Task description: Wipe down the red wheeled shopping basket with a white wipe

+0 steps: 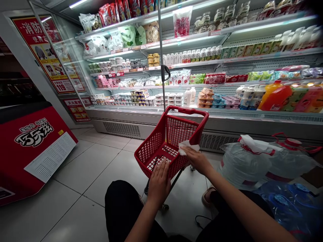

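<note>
A red plastic shopping basket (161,141) on wheels stands tilted on the tiled floor in front of me. My left hand (158,179) lies flat on its near rim with fingers stretched out. My right hand (195,158) presses a white cloth (186,147) against the basket's right side wall. My knees in black trousers show at the bottom of the view.
An open refrigerated shelf (202,114) full of dairy cartons, bottles and packets runs behind the basket. Large clear water jugs (247,164) with another white cloth on top sit at my right. A red freezer cabinet (32,148) stands at left.
</note>
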`<state>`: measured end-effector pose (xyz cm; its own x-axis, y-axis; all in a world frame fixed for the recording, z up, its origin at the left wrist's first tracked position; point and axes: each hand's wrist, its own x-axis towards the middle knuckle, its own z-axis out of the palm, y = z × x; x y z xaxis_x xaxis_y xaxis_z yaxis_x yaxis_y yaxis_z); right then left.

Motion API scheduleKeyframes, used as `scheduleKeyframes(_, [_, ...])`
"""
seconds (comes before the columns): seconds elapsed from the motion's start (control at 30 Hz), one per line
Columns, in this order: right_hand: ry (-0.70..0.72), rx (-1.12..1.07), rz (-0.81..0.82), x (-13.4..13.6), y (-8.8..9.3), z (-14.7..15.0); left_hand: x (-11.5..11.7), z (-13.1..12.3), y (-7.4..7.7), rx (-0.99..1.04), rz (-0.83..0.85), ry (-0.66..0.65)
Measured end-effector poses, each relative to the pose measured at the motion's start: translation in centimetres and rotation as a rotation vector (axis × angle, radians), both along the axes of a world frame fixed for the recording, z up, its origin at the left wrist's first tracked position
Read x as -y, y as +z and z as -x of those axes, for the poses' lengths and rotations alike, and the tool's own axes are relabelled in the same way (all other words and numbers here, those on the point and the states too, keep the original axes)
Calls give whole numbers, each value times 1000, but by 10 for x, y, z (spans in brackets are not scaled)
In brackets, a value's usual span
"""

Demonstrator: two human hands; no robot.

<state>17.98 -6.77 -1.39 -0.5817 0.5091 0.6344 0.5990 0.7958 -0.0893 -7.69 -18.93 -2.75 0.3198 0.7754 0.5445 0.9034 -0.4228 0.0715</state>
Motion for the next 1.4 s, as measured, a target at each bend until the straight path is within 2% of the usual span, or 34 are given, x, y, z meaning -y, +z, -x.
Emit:
scheduleKeyframes(0.1, [-104, -19, 22, -14, 3, -9, -2, -1, 1, 16, 13, -1])
scheduleKeyframes(0.2, [-130, -35, 27, -7, 2, 3, -4, -2, 1, 39, 24, -5])
scheduleKeyframes(0.33, [-35, -33, 20, 23, -5, 36, -6, 0, 0, 51, 11, -6])
scheduleKeyframes(0.43, [64, -1, 3, 34, -7, 46, -8, 4, -3, 40, -29, 6])
scheduleKeyframes(0.53, [93, 36, -7, 23, -1, 33, -11, 10, -6, 9, -67, -4])
scheduleKeyframes(0.7, [-79, 27, 51, -11, 10, 5, -16, 25, -10, -35, -103, -20])
scheduleKeyframes(0.83, [-88, 14, 26, -6, 3, 14, -17, 36, -3, -75, -119, -8])
scheduleKeyframes(0.97, [-82, 36, 2, 17, -6, 37, -19, 18, 9, -83, -106, 91])
scheduleKeyframes(1.1, [-76, 110, 4, 33, -6, 49, -26, -14, 12, -47, -121, 106])
scheduleKeyframes(1.23, [-52, 140, -56, 28, 1, 31, -27, -14, 8, -56, -133, 93])
scheduleKeyframes(1.33, [-136, 79, -85, 21, 3, 9, -23, -2, 9, -64, -113, 49])
scheduleKeyframes(1.4, [-193, 45, -86, 21, 3, 5, -23, -1, 10, -42, -108, 65])
